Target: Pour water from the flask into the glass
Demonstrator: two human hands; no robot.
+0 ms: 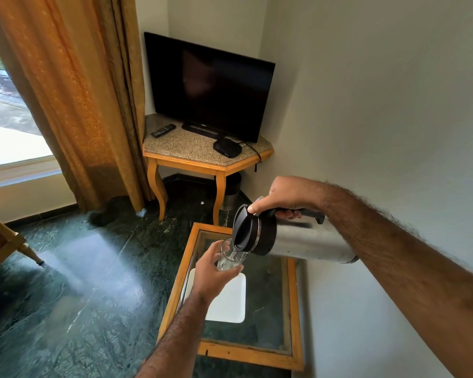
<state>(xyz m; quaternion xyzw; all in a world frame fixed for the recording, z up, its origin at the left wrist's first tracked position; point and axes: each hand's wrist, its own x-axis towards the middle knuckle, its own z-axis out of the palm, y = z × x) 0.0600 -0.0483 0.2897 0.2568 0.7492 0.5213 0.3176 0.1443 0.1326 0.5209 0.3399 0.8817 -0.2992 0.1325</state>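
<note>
My right hand (287, 196) grips the black handle of a steel flask (306, 238), thumb pressed on its black lid. The flask is tipped almost level, its spout over a clear glass (231, 256). A thin stream of water runs from the spout into the glass, which holds some water. My left hand (212, 274) wraps around the glass from the left and holds it in the air above a white tray (230, 304). My fingers hide the lower part of the glass.
The tray lies on a low glass-topped table with a wooden frame (292, 296) beside the white wall. Beyond it a corner stand (191, 148) carries a television (210, 85), a remote and a small black box. Curtains (74, 105) hang left over dark green floor.
</note>
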